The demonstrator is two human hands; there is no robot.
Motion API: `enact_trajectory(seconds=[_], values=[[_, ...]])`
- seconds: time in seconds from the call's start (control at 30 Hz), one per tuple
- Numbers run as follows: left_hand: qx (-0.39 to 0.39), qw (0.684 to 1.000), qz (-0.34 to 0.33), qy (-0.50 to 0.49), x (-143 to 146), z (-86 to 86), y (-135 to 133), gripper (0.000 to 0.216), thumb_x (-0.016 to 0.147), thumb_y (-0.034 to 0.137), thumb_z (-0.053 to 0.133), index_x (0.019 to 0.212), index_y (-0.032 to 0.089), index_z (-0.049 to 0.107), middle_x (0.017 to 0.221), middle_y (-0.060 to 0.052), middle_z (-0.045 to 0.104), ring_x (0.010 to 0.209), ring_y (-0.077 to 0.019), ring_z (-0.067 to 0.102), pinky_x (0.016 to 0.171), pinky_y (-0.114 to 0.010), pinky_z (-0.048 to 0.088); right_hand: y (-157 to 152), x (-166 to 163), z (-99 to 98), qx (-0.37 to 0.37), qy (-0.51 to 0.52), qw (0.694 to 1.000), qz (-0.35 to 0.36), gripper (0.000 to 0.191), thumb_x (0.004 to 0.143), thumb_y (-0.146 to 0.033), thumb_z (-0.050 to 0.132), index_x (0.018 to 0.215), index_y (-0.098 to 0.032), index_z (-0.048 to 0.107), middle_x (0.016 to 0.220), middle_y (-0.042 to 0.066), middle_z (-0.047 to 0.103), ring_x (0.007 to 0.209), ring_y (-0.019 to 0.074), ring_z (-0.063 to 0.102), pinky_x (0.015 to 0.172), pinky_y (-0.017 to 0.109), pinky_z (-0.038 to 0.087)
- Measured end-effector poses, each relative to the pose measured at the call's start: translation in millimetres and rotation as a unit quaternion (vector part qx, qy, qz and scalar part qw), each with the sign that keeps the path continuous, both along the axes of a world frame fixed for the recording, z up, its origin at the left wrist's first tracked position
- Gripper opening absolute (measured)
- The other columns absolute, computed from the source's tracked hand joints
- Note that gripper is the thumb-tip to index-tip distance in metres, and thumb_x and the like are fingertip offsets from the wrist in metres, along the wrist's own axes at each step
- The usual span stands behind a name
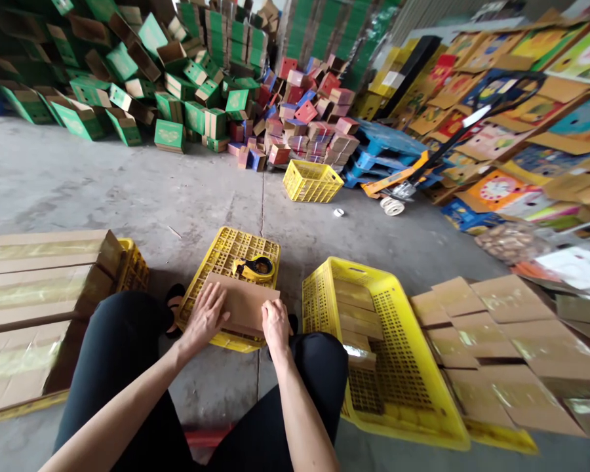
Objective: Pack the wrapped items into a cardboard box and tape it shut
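A small brown cardboard box (246, 303) lies on an upturned yellow crate (225, 244) between my knees. Flat on the box's left end rests my left hand (206, 316), open with its fingers stretched out. My right hand (276, 326) is closed around the box's right edge, fingers curled; its thumb is partly hidden. Just beyond the box, a yellow and black tape dispenser (255, 267) sits on the same crate.
Right of my knee stands a yellow crate (408, 354) with several cardboard boxes inside. Taped boxes (516, 334) lie farther right, and larger cartons (39, 282) are stacked on my left. Ahead are another yellow crate (313, 181), a pallet jack (417, 164) and blue pallets (383, 147).
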State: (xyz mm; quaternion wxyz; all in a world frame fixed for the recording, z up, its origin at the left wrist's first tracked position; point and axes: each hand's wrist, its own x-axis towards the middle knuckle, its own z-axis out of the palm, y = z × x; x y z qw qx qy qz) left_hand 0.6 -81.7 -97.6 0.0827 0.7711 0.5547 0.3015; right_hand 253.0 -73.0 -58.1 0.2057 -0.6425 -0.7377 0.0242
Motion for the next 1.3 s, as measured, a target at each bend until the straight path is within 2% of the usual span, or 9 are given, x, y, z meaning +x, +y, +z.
enact_trajectory(seconds=[0.2,0.33,0.43,0.53,0.67,0.93,1.07,1.2,1.3], values=[[-0.01,0.997,-0.033,0.073,19.0,-6.8,-0.2,0.073,0.101,0.053,0.058,0.159,0.009,0.049,0.167,-0.026,0.042,0.158,-0.0436,0.035,0.124,-0.059,0.033,-10.2,-8.1,4.7,0.017,-0.007,1.0,-0.016,0.029,0.107,-0.016,0.045,0.097,-0.022,0.072,0.098,0.011,0.067,0.093,0.0265,0.061,0.088,0.037,0.05],[-0.008,0.995,-0.043,0.093,17.1,-10.6,3.6,0.079,0.101,0.06,0.057,0.161,0.01,0.047,0.167,-0.028,0.041,0.158,-0.044,0.034,0.124,-0.059,0.033,-18.0,-18.2,-0.2,0.026,-0.005,0.999,-0.021,0.034,0.106,-0.021,0.043,0.126,-0.021,0.071,0.126,0.017,0.068,0.118,0.0337,0.06,0.104,0.049,0.049],[-0.006,0.994,-0.041,0.101,17.6,-13.7,5.4,0.079,0.102,0.061,0.054,0.161,0.01,0.046,0.166,-0.029,0.042,0.157,-0.0446,0.036,0.123,-0.06,0.033,-17.4,-22.0,-12.6,0.032,0.001,0.999,-0.03,0.048,0.108,-0.039,0.044,0.15,-0.019,0.058,0.157,0.022,0.052,0.146,0.0419,0.043,0.114,0.061,0.042],[-0.006,0.993,-0.034,0.11,20.1,-15.7,6.0,0.078,0.102,0.062,0.054,0.16,0.01,0.047,0.165,-0.029,0.043,0.157,-0.0448,0.037,0.123,-0.061,0.033,-12.3,-21.3,-27.9,0.017,0.003,0.998,-0.068,0.068,0.106,-0.058,0.045,0.161,-0.018,0.046,0.168,0.026,0.037,0.155,0.0499,0.031,0.113,0.07,0.039],[-0.006,0.992,-0.02,0.123,25.2,-13.3,3.9,0.078,0.101,0.061,0.057,0.158,0.009,0.05,0.165,-0.029,0.043,0.156,-0.045,0.038,0.124,-0.061,0.033,-8.1,-22.3,-40.8,-0.005,0.004,0.997,-0.073,0.083,0.102,-0.07,0.047,0.164,-0.015,0.043,0.172,0.027,0.029,0.156,0.0543,0.025,0.112,0.071,0.04],[0.013,0.996,-0.006,0.093,36.3,-1.5,-8.4,0.09,0.101,0.07,0.049,0.162,0.004,0.044,0.169,-0.03,0.035,0.161,-0.0465,0.027,0.128,-0.061,0.025,-12.3,-30.5,-41.4,0.001,-0.011,0.997,-0.078,0.076,0.104,-0.065,0.046,0.163,-0.017,0.047,0.173,0.023,0.029,0.159,0.0544,0.018,0.116,0.074,0.036],[-0.002,0.998,-0.007,0.056,35.6,2.7,-9.6,0.081,0.103,0.063,0.051,0.161,0.007,0.046,0.169,-0.029,0.037,0.161,-0.0449,0.026,0.129,-0.061,0.021,-13.5,-29.3,-37.2,-0.009,-0.027,0.997,-0.077,0.074,0.105,-0.062,0.05,0.164,-0.018,0.048,0.174,0.024,0.027,0.158,0.0549,0.021,0.118,0.074,0.034],[-0.051,0.996,0.076,-0.015,20.5,7.7,-5.8,0.067,0.104,0.051,0.056,0.159,0.015,0.05,0.175,-0.026,0.024,0.164,-0.0477,0.014,0.126,-0.07,0.017,-14.9,-30.7,-27.9,-0.034,-0.062,0.994,-0.085,0.072,0.105,-0.061,0.051,0.164,-0.02,0.047,0.175,0.023,0.025,0.156,0.0546,0.027,0.115,0.072,0.04],[-0.096,0.979,0.152,-0.099,4.5,6.5,-0.8,0.069,0.103,0.051,0.058,0.162,0.016,0.047,0.176,-0.024,0.021,0.164,-0.047,0.01,0.125,-0.067,0.025,-15.5,-33.0,-16.7,-0.06,-0.094,0.989,-0.1,0.069,0.106,-0.06,0.05,0.165,-0.025,0.046,0.177,0.019,0.023,0.154,0.0518,0.033,0.114,0.067,0.043]])
